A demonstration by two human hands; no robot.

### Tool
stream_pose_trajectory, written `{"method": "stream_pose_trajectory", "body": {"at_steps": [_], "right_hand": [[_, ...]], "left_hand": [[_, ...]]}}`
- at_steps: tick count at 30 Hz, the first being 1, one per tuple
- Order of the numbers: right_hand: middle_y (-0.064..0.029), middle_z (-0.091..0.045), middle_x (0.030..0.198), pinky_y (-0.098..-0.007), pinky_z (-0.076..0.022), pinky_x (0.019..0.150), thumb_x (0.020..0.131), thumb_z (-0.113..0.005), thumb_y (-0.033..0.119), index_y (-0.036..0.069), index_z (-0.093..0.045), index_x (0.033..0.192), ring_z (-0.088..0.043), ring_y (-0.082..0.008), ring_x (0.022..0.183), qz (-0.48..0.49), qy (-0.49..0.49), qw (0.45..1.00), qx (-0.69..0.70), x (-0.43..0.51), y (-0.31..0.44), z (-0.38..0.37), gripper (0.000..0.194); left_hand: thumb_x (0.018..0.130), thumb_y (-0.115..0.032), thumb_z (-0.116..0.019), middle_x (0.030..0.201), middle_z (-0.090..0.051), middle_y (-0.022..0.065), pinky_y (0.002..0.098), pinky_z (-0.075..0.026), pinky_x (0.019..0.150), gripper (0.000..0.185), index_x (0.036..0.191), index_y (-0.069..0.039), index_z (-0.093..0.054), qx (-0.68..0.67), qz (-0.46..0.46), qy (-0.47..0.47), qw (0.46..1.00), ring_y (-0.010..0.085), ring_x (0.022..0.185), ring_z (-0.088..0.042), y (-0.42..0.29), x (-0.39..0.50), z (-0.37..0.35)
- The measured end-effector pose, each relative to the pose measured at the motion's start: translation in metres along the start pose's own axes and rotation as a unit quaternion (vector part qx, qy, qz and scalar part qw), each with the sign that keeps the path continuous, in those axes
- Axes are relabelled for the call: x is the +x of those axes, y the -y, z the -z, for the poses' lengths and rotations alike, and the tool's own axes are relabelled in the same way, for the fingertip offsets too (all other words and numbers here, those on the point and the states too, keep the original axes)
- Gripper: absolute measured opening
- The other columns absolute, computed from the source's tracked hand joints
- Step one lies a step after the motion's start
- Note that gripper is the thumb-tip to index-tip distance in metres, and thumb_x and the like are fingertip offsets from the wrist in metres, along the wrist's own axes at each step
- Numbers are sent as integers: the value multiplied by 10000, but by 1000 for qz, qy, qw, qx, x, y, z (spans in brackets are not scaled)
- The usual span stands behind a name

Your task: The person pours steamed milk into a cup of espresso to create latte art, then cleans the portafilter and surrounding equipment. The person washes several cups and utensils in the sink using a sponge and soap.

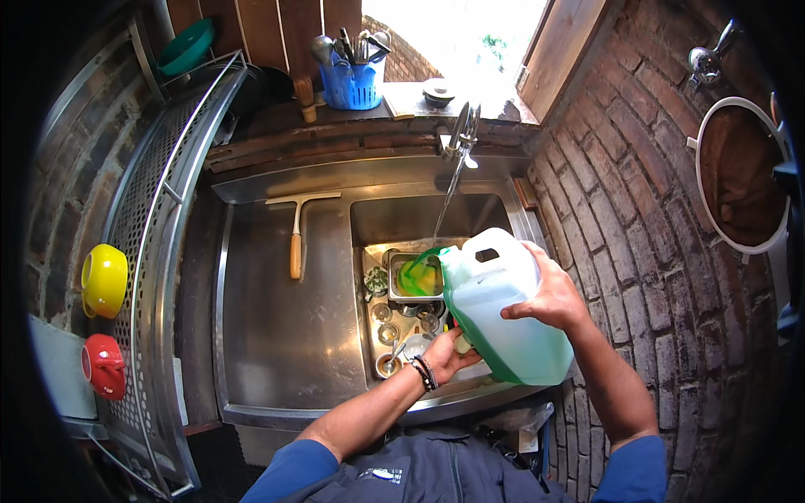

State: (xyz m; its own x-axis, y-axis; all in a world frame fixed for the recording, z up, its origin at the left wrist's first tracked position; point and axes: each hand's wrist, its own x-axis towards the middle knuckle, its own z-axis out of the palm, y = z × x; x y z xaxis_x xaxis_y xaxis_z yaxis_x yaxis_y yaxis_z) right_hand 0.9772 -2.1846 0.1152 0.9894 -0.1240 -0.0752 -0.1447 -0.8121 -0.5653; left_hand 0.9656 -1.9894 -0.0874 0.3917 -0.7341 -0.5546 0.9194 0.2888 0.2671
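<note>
My right hand (547,292) grips a large translucent plastic jug (503,314) from its right side, tilted over the steel sink (402,217). Green liquid pours from its mouth into a rectangular metal container (392,290). Below the jug, my left hand (449,358) has its palm up at the jug's lower left side; fingers are partly hidden and a pale object, perhaps a cap, shows at them. Water runs from the faucet (465,135) into the sink. Small glasses (388,332) and a cup with a spoon (388,364) stand beside the container.
A wooden-handled squeegee (295,251) lies on the steel drainboard (264,352). To the left, a perforated rack (157,201) holds a yellow cup (107,281) and a red cup (105,366). A blue utensil basket (352,87) stands on the sill; a brick wall (629,251) rises at the right.
</note>
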Motion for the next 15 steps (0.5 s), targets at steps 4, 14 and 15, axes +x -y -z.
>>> {"method": "stream_pose_trajectory", "body": {"at_steps": [4,14,15], "right_hand": [[-212,-603,1371,-402,-454,1115,484,-993,259,23,-424,1508,-588,-309,1285,-14,-70,994,79,-30,0,-4,1194],[-201,-457,1426,-465,-478,1107,549,-989,4,79,-171,1544,-543,-312,1291,53,-206,919,332,-120,-18,-37,1290],[-202,-462,1426,-471,-480,1106,551,-988,4,83,-171,1541,-541,-316,1299,54,-210,920,328,-129,-20,-39,1286]], "left_hand": [[1090,-289,-431,1196,-663,68,432,-535,1039,371,1343,-62,-581,70,-46,-54,995,206,1063,-641,-12,3,8],[1046,-315,-642,1251,-615,71,302,-489,1032,529,1445,-13,-469,254,-394,-24,883,160,1133,-605,-68,-68,-32],[1029,-312,-671,1268,-612,67,301,-475,1049,556,1456,-17,-470,286,-455,-15,843,161,1151,-600,-72,-78,-49]]}}
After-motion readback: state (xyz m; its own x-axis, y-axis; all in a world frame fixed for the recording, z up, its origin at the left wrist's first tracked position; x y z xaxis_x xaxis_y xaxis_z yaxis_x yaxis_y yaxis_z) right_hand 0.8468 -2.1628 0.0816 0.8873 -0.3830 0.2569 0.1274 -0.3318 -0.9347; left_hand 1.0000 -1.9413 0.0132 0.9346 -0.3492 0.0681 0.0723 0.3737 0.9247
